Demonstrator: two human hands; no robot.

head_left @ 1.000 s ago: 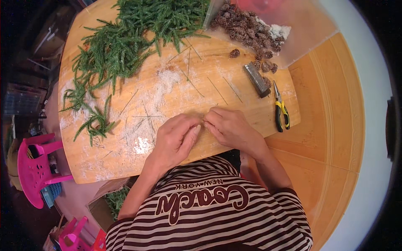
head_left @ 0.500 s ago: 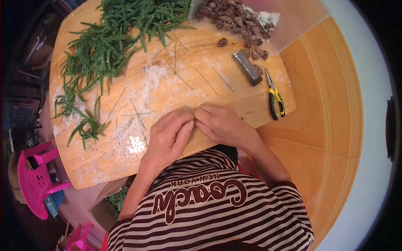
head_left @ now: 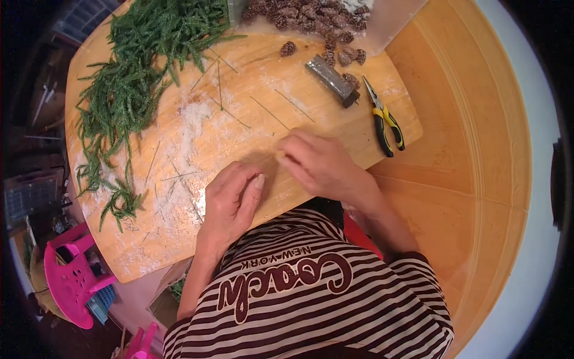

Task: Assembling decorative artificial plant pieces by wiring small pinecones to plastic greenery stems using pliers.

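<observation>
Above the near edge of the wooden table (head_left: 239,140), my left hand (head_left: 226,200) is closed, its thumb pressed along the bent fingers. My right hand (head_left: 326,164) is pinched a short way to the right and slightly farther out. Anything in either pinch is too small or hidden to make out. A gap separates the two hands. Beyond them lie several thin dark green wire-like pieces (head_left: 269,113). Needle-nose pliers (head_left: 385,125) with yellow and black handles rest right of my right hand, jaws pointing away. Near them is a dark grey wrapped bundle (head_left: 330,79).
Artificial green pine sprigs (head_left: 131,78) heap over the far left. Brown pine cones (head_left: 305,18) fill a clear plastic bin (head_left: 391,24) at the back; a few lie outside it. White flakes (head_left: 190,119) are scattered about. A pink plastic stool (head_left: 72,278) stands lower left on the floor.
My hands were together and have drawn apart: the right moved up and outward, the left slightly left. The whole view has shifted, so the table things appear farther left and higher.
</observation>
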